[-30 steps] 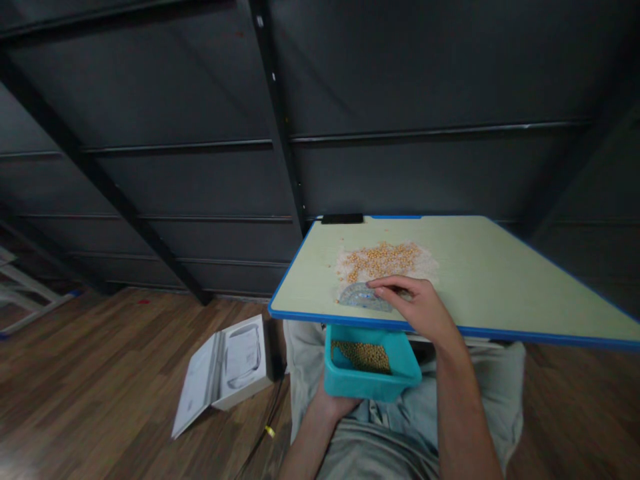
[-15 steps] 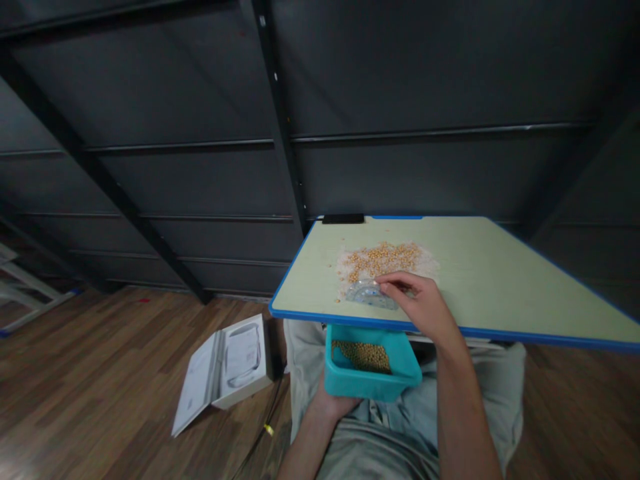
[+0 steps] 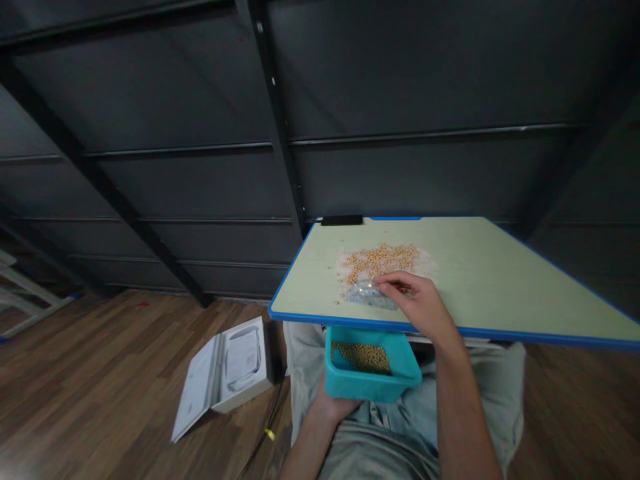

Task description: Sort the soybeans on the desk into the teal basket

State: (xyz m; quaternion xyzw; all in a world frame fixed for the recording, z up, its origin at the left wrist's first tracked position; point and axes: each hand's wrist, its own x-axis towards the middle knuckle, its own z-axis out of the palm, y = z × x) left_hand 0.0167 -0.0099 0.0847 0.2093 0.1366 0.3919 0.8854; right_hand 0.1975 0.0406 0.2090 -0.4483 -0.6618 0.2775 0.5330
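My right hand [image 3: 413,297] is closed, with thumb and fingertips pinching a clear protractor [image 3: 370,297]. The protractor lies against the table top, its curved edge toward the soybeans [image 3: 380,257], which are spread over a patch of white rice-like grains [image 3: 426,265]. My left hand [image 3: 337,405] supports a teal plastic box [image 3: 370,385] from underneath; most of its fingers are hidden by the box. Inside the box, more soybeans [image 3: 370,357] cover part of the bottom. The box is just below the table's near edge, above my lap.
The pale green table [image 3: 500,287] has a blue rim, and a black flat object [image 3: 341,220] lies at its far left corner. On the wooden floor to the left sits an open white box [image 3: 245,360], with a dark cable [image 3: 270,417] beside it. A dark panelled wall [image 3: 425,173] stands behind.
The protractor has shifted slightly and tilts differently, catching a bright glare. My right hand stays almost in place, and the teal box has not visibly moved.
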